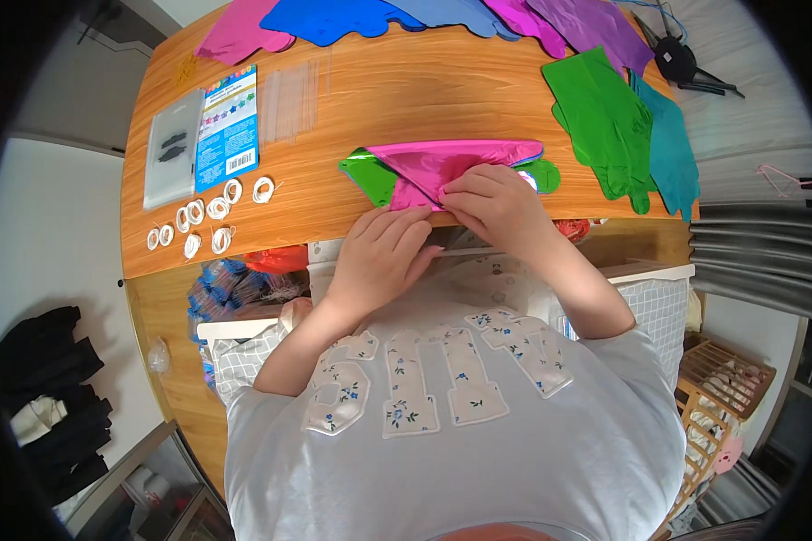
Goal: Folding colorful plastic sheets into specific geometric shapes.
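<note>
- Found pink foil balloon (442,164) lying flat and deflated at the near edge of the wooden table (379,99), just in front of the body.
- Noted shiny, creased surface; long pointed shape running left to right, with a narrow neck folded down toward the table edge.
- Observed it resting on top of a green foil balloon (367,173), whose ends showed at both sides.
- Recorded right hand (496,203) with fingers curled, pinching the pink neck at its lower end.
- Recorded left hand (383,252) just beside it, fingers extended and close together, tips touching the neck; a true grip could not be told.
- Noted more flat balloons: green (604,117) and teal (672,149) at the right, pink (239,32) and blue (334,18) at the far edge.
- Logged small white string coils (209,216) at the left, near a printed card (227,131).
</note>
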`<move>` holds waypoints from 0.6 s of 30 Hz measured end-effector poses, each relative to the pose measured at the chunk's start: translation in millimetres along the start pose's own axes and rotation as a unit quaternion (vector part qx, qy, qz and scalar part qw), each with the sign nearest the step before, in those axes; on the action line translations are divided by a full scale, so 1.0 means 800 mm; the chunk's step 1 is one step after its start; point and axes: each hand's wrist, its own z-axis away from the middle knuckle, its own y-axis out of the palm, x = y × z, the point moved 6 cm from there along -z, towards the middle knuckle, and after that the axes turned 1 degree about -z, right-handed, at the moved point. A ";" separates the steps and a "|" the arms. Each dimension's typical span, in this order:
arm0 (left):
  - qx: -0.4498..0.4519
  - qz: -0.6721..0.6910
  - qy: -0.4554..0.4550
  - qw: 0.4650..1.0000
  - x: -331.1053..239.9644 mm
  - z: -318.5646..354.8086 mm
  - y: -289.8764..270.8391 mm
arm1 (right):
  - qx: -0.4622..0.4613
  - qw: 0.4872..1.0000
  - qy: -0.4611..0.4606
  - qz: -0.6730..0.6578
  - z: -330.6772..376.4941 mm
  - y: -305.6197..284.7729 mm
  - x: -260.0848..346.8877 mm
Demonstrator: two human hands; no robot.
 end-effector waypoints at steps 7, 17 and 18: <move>0.012 0.012 -0.014 1.000 0.007 -0.013 -0.001 | -0.002 1.000 0.003 0.002 0.002 -0.002 0.000; -0.015 -0.049 -0.008 0.999 0.013 -0.077 0.011 | 0.013 1.000 0.023 0.018 0.003 -0.004 0.007; -0.015 -0.076 0.006 0.997 0.012 -0.081 0.016 | 0.008 1.000 0.025 0.007 0.005 -0.005 0.006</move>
